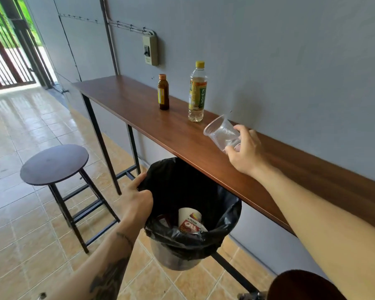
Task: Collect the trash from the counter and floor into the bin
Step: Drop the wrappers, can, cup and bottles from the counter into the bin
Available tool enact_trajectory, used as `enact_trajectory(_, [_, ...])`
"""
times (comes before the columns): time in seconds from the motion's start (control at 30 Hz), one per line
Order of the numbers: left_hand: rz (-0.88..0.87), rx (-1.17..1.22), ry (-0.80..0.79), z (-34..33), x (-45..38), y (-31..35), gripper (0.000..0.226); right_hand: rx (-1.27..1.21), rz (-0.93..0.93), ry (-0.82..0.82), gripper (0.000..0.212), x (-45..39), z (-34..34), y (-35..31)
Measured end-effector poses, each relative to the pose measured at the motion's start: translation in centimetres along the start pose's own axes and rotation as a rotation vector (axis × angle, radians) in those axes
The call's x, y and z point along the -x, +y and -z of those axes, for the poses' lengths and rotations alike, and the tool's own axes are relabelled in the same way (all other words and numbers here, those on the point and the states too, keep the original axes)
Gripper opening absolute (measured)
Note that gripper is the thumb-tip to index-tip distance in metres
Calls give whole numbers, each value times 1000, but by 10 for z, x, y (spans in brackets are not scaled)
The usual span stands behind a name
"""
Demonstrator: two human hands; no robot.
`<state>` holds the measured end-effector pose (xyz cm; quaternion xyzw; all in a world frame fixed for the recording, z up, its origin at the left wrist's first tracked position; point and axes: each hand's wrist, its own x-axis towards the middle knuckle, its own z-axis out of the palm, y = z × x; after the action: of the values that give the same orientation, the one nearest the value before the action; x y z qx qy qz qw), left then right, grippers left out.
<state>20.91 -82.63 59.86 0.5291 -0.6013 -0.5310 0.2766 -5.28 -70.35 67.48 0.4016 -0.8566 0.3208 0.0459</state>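
My right hand (245, 151) holds a clear plastic cup (221, 133) tilted on its side just above the wooden counter (182, 135). My left hand (136, 200) grips the rim of the black bag lining the bin (182, 243), which hangs lifted off the floor under the counter's front edge. Inside the bin lies a white paper cup with a red print (189, 220) among other wrappers. On the counter stand a small brown glass bottle (163, 93) and a taller clear bottle with a yellow cap (197, 93), both upright by the wall.
A round dark stool (54, 164) stands on the tiled floor to the left. Another stool's seat (303, 286) shows at the bottom right. The counter's black metal legs (102, 146) run beside the bin. A grey wall backs the counter.
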Motion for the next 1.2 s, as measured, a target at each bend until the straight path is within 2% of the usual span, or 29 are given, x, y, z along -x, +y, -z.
enact_trajectory(0.2, [-3,98,29,13,1,15,71,-67,275,-288,58,61,-31,-75])
enact_trajectory(0.37, [-33,137,100,38,-3,21,72,48,324,-484,71,75,-64,-99])
enact_trajectory(0.83, [-13,122,279,95,-10,19,65,4,218,-311,68,-10,-48,-113])
enact_trajectory(1.03, [-38,54,339,94,-41,29,64,-56,23,-178,70,-72,-54,-99])
enact_trajectory(1.2, [-7,27,410,83,-76,38,64,-109,-157,-59,82,-131,-71,-72])
